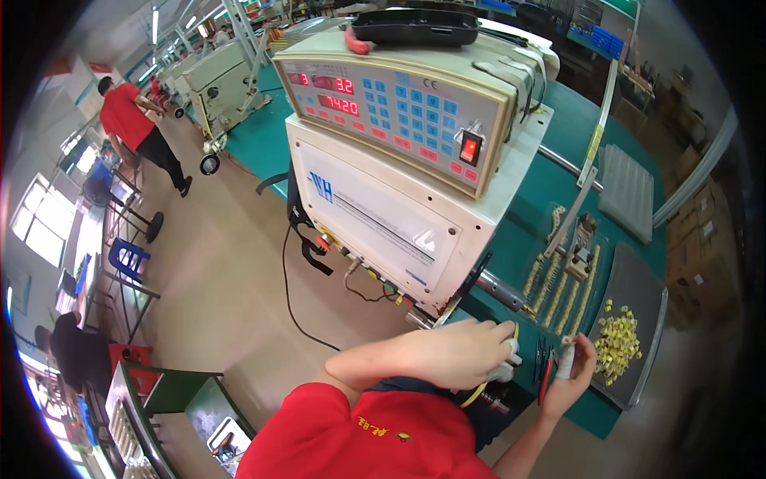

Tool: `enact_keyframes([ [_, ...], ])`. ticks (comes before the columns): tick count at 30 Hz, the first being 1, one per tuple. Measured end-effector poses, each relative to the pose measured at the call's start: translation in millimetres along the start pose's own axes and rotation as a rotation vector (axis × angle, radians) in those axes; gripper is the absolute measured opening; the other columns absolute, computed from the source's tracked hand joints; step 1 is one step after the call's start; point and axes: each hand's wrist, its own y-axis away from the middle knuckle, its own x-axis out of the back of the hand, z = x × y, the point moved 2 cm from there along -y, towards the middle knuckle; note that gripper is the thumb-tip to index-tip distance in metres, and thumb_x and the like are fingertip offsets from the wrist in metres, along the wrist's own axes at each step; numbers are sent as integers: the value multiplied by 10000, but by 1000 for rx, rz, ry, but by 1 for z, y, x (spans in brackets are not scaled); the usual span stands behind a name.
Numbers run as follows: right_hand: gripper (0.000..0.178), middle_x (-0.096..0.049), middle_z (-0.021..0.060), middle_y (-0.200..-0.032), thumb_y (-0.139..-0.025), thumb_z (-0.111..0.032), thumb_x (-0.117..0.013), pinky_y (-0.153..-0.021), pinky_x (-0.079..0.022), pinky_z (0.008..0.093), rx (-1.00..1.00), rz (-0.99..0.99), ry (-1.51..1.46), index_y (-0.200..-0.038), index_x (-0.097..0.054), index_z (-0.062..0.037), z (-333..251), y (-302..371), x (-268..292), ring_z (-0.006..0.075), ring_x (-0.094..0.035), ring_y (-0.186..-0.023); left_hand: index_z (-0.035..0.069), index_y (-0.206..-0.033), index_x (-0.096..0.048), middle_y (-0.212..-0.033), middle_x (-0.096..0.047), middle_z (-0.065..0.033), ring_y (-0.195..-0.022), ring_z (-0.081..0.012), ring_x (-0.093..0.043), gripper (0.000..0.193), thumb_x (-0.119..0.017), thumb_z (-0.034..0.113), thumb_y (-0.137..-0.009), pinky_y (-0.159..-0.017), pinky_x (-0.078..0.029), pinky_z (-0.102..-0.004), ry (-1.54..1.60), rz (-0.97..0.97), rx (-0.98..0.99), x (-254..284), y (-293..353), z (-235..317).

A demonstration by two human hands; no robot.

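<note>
My left hand (471, 351) reaches across in front of the winding machine's metal spindle (504, 292), its fingers curled and partly in white coverings. What it holds, if anything, is hidden. My right hand (573, 374), with one finger wrapped in white, pinches a small pale part (568, 341) at the fingertips. Beside it lie red-handled pliers (546, 377) and dark hand tools (540, 351). Just beyond is a clear tray (586, 307) with rows of small yellowish parts (565, 297). To the right, a grey tray (650, 323) carries a heap of yellow parts (618, 347).
The white machine (367, 215) bears a control box (391, 120) with lit red digits; a black tray (415, 28) sits on top. A metal block fixture (582, 247) stands over the clear tray. A cable (291, 311) trails on the floor. People in red (132, 120) and black (80, 351) are at left.
</note>
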Motion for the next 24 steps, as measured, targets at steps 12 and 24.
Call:
enact_keyframes([
  [12,389,-546,66,-986,-666,66,-620,-827,-420,291,-426,134,-592,-1028,-508,-20,-13,0,8,155,-531,-910,30,-795,-583,-746,-537,-98,-627,-234,-564,396,-703,303,-533,-516,-447,-302,-441,176,-73,84,-3,132],
  [24,167,-538,49,-1012,-835,-2,-531,-856,-397,250,41,-26,84,-1002,-520,-14,32,-46,16,121,-523,-935,45,-873,-638,-822,-568,-139,-735,-277,-576,230,-473,185,-795,-557,-467,-441,-439,-13,57,24,-40,142],
])
